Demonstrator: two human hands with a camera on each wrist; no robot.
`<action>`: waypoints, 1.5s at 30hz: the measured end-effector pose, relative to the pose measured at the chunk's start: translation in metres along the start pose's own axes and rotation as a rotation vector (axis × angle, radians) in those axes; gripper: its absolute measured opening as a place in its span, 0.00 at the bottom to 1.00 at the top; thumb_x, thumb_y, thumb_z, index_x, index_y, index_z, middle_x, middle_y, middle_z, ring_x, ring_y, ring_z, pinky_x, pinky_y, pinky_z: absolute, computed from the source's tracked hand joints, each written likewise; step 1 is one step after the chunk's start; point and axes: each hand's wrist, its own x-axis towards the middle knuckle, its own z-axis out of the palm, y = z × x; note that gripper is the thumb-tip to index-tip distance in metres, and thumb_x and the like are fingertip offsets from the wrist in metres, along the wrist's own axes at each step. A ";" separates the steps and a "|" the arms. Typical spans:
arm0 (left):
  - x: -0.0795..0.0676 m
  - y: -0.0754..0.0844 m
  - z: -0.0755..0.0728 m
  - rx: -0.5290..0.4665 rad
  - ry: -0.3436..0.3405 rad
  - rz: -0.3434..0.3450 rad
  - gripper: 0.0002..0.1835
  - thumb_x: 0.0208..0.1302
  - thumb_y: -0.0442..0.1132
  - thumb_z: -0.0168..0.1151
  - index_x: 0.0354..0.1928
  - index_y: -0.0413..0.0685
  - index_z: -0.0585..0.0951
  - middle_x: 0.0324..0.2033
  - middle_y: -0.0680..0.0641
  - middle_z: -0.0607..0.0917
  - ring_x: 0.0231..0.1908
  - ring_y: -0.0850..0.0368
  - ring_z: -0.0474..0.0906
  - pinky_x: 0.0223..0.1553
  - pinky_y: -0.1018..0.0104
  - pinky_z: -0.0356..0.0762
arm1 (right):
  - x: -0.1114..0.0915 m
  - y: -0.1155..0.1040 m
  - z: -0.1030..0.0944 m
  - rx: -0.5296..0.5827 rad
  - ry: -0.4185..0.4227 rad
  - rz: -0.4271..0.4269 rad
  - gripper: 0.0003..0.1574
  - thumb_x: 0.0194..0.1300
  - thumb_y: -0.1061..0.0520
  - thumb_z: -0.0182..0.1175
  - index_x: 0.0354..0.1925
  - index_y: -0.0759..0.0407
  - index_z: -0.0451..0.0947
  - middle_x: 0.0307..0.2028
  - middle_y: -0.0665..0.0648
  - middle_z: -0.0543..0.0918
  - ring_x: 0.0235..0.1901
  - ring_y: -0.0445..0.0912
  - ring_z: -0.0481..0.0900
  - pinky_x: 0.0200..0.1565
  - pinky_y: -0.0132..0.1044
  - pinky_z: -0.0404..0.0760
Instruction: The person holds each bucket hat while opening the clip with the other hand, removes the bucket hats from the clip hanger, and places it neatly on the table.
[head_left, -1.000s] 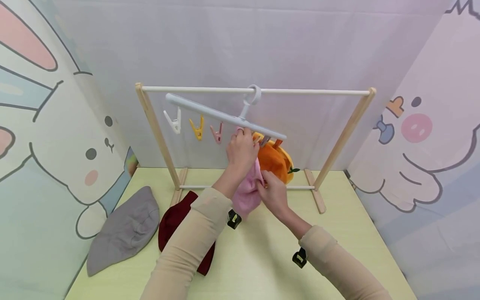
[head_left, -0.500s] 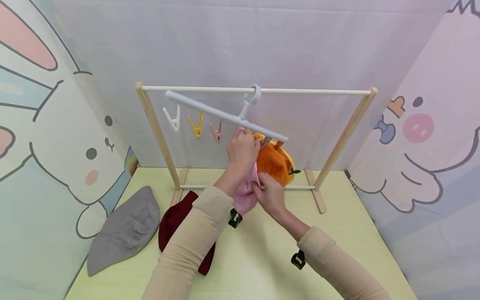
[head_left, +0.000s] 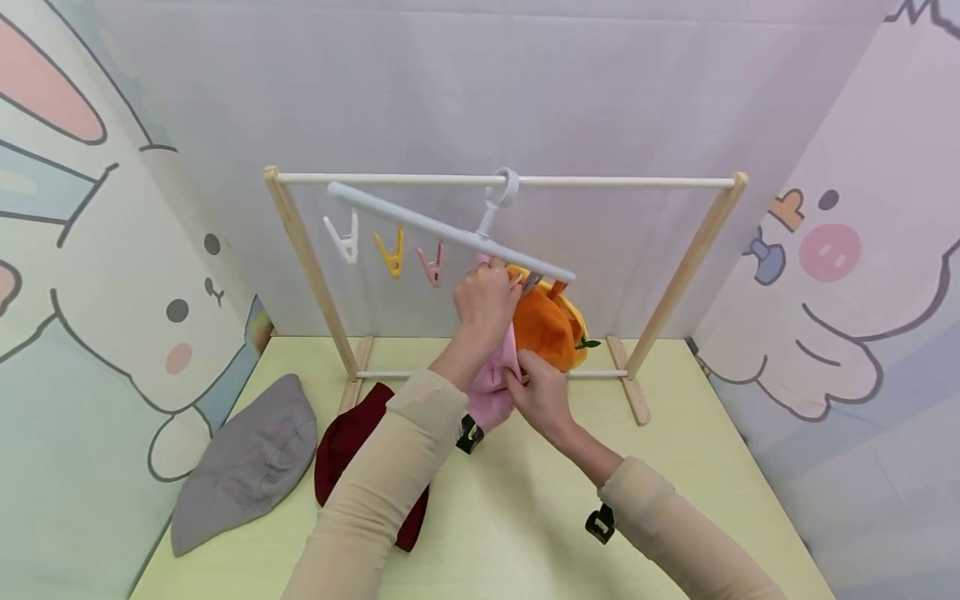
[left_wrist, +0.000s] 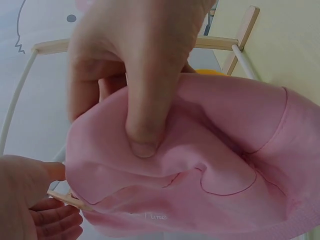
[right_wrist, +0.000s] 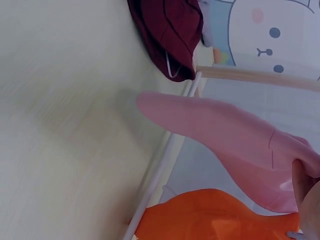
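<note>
At the pale blue hanger [head_left: 420,221], my left hand [head_left: 483,300] pinches a light wooden clothespin [left_wrist: 70,199] at the edge of a pink bucket hat [head_left: 489,402]. Lower down, my right hand [head_left: 543,390] grips a fold of the same hat; its thumb presses into the fabric in the left wrist view. The hat hangs between both hands, its upper edge partly hidden behind the left one. Just right of it, an orange hat [head_left: 543,325] with a yellow brim and green leaf hangs from clips at the hanger's lowered right end.
The hanger tilts on the white rod [head_left: 637,182] of a wooden rack. White [head_left: 345,243], yellow [head_left: 392,254] and pink [head_left: 431,265] clips dangle on its left. A grey bucket hat [head_left: 251,467] and a dark red hat [head_left: 352,442] lie on the table [head_left: 675,533], the latter partly behind the left sleeve.
My right hand has shifted slightly left and down with the fold of the pink hat. The left hand stays at the hanger, and the head view has turned slightly.
</note>
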 end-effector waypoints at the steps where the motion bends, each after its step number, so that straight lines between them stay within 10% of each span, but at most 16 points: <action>1: 0.000 0.000 0.000 0.004 0.001 0.002 0.21 0.56 0.56 0.62 0.35 0.43 0.78 0.27 0.46 0.82 0.29 0.48 0.81 0.26 0.58 0.77 | -0.001 0.000 0.000 0.004 -0.005 0.006 0.13 0.55 0.61 0.63 0.22 0.56 0.67 0.18 0.50 0.68 0.19 0.40 0.67 0.21 0.27 0.70; 18: 0.001 -0.003 0.010 0.044 0.142 0.037 0.27 0.50 0.63 0.62 0.29 0.43 0.76 0.20 0.48 0.79 0.18 0.51 0.78 0.16 0.63 0.73 | -0.001 -0.006 -0.004 0.028 -0.014 -0.041 0.16 0.52 0.61 0.65 0.19 0.56 0.66 0.16 0.48 0.67 0.18 0.38 0.67 0.20 0.24 0.67; 45: 0.002 -0.012 0.006 -0.025 0.123 0.061 0.16 0.60 0.52 0.57 0.25 0.46 0.75 0.12 0.50 0.70 0.12 0.53 0.68 0.12 0.65 0.60 | -0.006 -0.005 -0.002 0.054 -0.017 -0.007 0.12 0.55 0.60 0.63 0.21 0.55 0.69 0.17 0.49 0.72 0.18 0.39 0.70 0.20 0.26 0.70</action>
